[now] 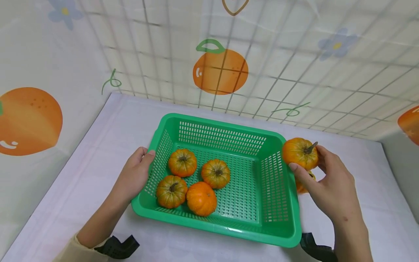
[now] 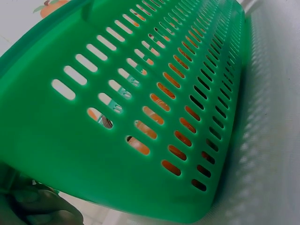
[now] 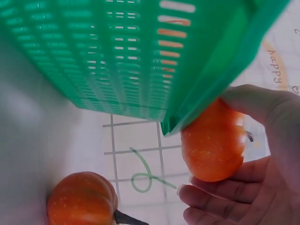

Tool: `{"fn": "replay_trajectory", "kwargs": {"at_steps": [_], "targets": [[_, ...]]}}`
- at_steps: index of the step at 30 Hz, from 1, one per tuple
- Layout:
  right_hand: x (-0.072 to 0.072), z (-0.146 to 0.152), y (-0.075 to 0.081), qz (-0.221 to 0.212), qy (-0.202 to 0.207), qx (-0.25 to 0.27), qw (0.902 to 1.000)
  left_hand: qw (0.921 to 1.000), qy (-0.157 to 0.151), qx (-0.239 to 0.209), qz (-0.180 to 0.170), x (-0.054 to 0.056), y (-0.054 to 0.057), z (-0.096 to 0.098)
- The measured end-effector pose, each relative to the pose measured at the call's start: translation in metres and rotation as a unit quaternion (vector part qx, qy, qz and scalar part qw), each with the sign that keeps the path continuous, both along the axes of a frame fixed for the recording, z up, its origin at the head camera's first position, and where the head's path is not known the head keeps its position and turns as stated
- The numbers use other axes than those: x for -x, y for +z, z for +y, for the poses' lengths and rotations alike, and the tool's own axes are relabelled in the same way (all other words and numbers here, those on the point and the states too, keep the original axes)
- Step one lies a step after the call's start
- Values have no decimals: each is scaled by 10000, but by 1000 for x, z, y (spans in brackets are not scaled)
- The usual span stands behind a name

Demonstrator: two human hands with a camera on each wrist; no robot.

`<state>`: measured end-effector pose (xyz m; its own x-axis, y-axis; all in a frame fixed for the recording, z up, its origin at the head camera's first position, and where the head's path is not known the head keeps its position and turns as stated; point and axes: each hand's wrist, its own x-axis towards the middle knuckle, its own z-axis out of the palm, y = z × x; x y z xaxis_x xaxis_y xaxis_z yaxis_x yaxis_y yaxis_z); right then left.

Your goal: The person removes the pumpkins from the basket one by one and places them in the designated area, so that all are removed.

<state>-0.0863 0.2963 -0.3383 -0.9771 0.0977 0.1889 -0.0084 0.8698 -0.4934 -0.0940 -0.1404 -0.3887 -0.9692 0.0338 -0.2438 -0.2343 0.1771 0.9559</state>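
Hovering at the right rim of a green rectangular plastic basket [image 1: 226, 126] whose left rim is gripped by the left hand [image 1: 135, 173], a round ribbed orange pumpkin [image 1: 297, 153] is pinched in the right hand [image 1: 334, 186].

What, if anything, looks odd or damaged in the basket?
The most evenly orange pumpkin in the green basket looks odd: no stem shows, while the other three pumpkins show theirs. It may be overturned or stemless; I can't tell which.

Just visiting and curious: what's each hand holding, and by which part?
Left hand: the green basket, by its left rim. Right hand: a pumpkin, by its sides.
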Motion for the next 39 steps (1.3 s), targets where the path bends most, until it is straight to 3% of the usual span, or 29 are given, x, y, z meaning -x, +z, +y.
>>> {"fn": "replay_trajectory", "kwargs": {"at_steps": [9, 15, 23, 39], "targets": [[4, 14, -1, -415, -300, -93, 9986, 10000, -11, -29, -15, 0, 0, 0], [8, 25, -7, -613, -254, -339, 9972, 10000, -19, -15, -23, 1, 0, 0], [13, 34, -19, -1261, -159, -524, 9905, 10000, -26, -9, -21, 1, 0, -1], [20, 30, -34, -1055, -140, -256, 9940, 10000, -29, -34, 3, 0, -1, -1]]}}
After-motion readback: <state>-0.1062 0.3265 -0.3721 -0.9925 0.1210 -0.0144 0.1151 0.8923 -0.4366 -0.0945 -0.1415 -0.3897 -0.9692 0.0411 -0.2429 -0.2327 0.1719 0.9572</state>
